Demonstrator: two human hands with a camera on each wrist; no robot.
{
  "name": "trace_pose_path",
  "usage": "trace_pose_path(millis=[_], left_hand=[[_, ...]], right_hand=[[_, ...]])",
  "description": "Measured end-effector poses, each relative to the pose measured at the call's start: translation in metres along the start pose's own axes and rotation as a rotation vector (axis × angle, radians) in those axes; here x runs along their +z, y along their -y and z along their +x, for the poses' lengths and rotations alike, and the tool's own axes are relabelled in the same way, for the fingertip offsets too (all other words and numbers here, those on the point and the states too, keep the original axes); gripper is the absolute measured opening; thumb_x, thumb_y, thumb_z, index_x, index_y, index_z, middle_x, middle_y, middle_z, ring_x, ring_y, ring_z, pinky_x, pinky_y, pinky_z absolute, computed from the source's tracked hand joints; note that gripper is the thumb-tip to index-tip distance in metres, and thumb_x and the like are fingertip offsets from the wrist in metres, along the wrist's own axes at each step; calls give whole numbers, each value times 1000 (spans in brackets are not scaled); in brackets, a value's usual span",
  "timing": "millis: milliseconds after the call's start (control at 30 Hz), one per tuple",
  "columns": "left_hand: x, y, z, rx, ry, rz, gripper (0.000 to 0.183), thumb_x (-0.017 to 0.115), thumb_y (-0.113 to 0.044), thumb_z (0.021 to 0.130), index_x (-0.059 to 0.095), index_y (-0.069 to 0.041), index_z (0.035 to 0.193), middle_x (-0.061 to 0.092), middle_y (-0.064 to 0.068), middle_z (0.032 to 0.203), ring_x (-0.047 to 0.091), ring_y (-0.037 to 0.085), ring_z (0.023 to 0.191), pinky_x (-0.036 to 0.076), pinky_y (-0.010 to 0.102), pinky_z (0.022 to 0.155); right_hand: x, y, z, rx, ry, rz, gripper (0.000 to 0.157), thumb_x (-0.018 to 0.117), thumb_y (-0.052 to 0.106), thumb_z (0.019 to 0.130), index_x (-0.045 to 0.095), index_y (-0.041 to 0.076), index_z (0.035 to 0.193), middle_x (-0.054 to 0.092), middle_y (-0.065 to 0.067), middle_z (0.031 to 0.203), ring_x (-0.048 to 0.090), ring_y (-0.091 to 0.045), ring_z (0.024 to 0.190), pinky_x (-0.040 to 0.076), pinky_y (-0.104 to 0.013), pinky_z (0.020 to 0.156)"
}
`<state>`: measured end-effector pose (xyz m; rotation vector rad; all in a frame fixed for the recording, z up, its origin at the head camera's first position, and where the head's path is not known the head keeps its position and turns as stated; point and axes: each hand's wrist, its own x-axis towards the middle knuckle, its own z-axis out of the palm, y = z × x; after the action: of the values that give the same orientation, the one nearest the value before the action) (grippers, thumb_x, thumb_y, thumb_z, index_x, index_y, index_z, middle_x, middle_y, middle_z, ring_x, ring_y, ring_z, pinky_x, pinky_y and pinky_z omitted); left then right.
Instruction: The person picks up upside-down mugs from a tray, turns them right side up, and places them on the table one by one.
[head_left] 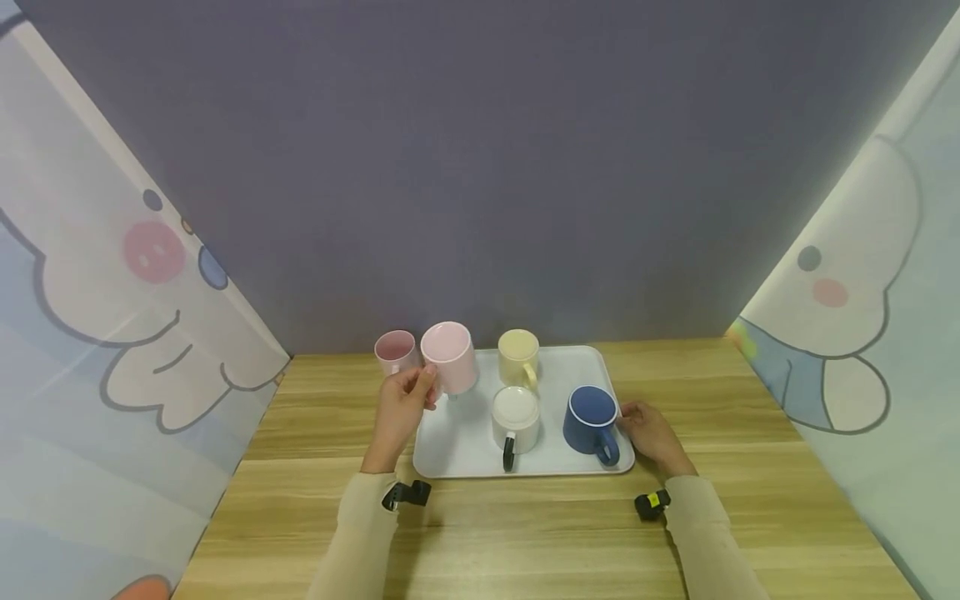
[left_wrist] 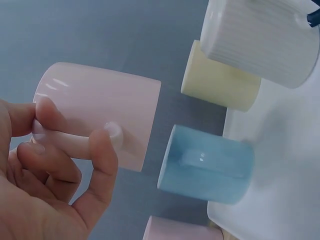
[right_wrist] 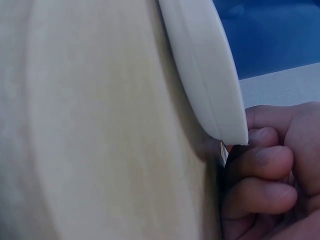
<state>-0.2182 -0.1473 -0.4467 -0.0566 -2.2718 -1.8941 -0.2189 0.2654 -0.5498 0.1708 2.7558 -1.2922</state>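
My left hand [head_left: 397, 412] pinches the handle of a pale pink mug [head_left: 450, 360], raised above the tray's back left. In the left wrist view, thumb and fingers curl round the handle of this mug [left_wrist: 110, 110]. Behind it a light blue mug [left_wrist: 210, 165] stands on the tray, mostly hidden in the head view. My right hand [head_left: 652, 433] grips the right rim of the white tray [head_left: 555, 392], fingers curled at the edge in the right wrist view. Beside that hand stands a navy blue mug [head_left: 591, 421] with a white rim.
A cream-yellow mug [head_left: 517, 357] and a white mug [head_left: 516, 417] with a dark-tipped handle stand on the tray. A darker pink mug [head_left: 395, 348] stands on the wooden table [head_left: 510, 533], off the tray's back left corner. A grey wall [head_left: 480, 167] rises behind.
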Motion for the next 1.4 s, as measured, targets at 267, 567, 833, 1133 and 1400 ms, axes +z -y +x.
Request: trace_pose_path(millis=[267, 567, 833, 1133, 1400], left_hand=[[12, -9, 5, 65, 1, -4, 40, 61, -22, 104, 62, 8, 77, 57, 8, 67, 55, 10, 60, 54, 21, 56], [20, -13, 6, 71, 1, -24, 38, 60, -20, 104, 62, 7, 78, 58, 7, 68, 56, 10, 61, 56, 23, 56], [26, -14, 8, 49, -6, -67, 39, 61, -22, 104, 62, 10, 83, 58, 1, 67, 58, 9, 61, 56, 23, 55], [34, -13, 8, 19, -3, -151, 41, 57, -21, 106, 58, 13, 82, 56, 1, 70, 62, 11, 65, 59, 27, 57], [39, -10, 5, -31, 38, -270, 36, 49, -18, 109, 54, 9, 86, 53, 4, 85, 67, 21, 78, 63, 37, 67]], right_hand=[[-1, -1, 0, 9, 3, 33, 29, 58, 15, 100, 59, -6, 120, 69, -24, 111, 64, -31, 101, 48, -32, 78], [-1, 0, -1, 26, 12, 31, 30, 57, 15, 100, 59, -6, 121, 69, -25, 113, 65, -31, 101, 48, -33, 78], [0, -1, -1, 21, 3, 32, 29, 58, 14, 99, 60, -6, 119, 71, -23, 110, 65, -28, 97, 48, -31, 76], [-1, -1, -1, 32, 11, 46, 30, 58, 16, 99, 60, -6, 120, 70, -23, 113, 64, -28, 99, 48, -31, 76], [0, -2, 1, 12, 6, 50, 30, 59, 15, 99, 60, -7, 119, 70, -25, 113, 65, -29, 99, 49, -32, 77]])
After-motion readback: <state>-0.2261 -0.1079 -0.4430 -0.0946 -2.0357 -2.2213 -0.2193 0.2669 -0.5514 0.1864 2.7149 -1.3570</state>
